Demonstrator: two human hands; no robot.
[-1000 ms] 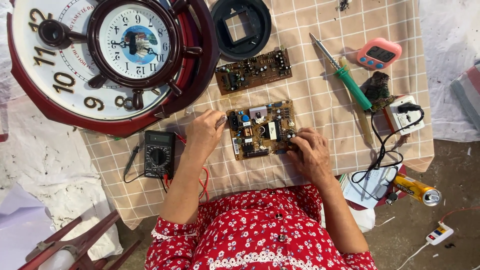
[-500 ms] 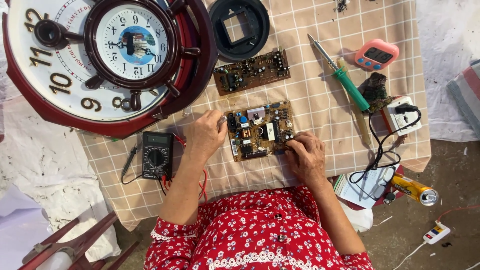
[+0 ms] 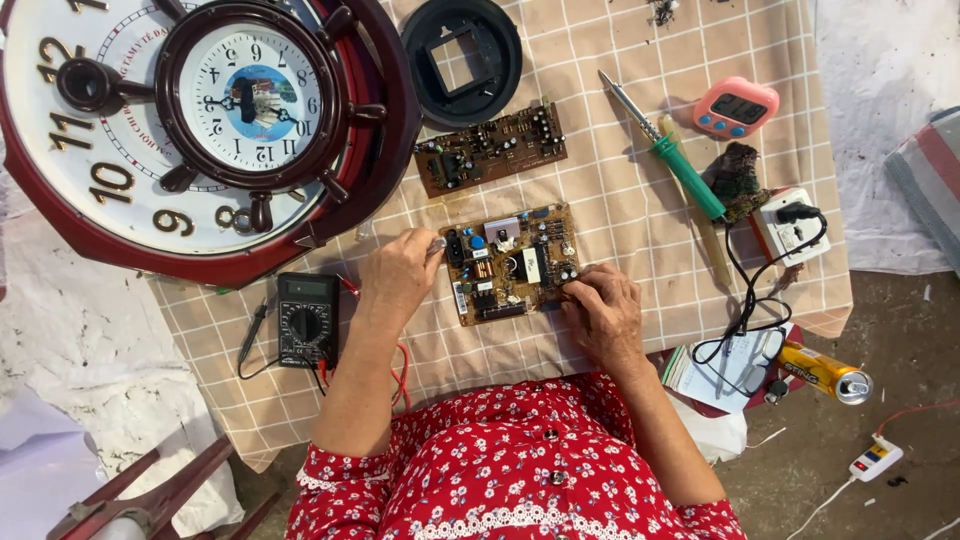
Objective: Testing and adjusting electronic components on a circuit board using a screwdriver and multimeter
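From above, I see a tan circuit board (image 3: 512, 263) lying flat on the checked worktop (image 3: 620, 330), between my two hands. My left hand (image 3: 398, 277) pinches its left edge, fingers together on it. My right hand (image 3: 603, 310) has its fingers closed on the board's lower right corner. A black multimeter (image 3: 306, 319) sits just left.

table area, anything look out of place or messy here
A yellow can lies on its side at the table's right edge, past the checked cloth. Dark crumbs are scattered at the cloth's top edge. Both hands rest on the lower circuit board, which sits slightly askew.
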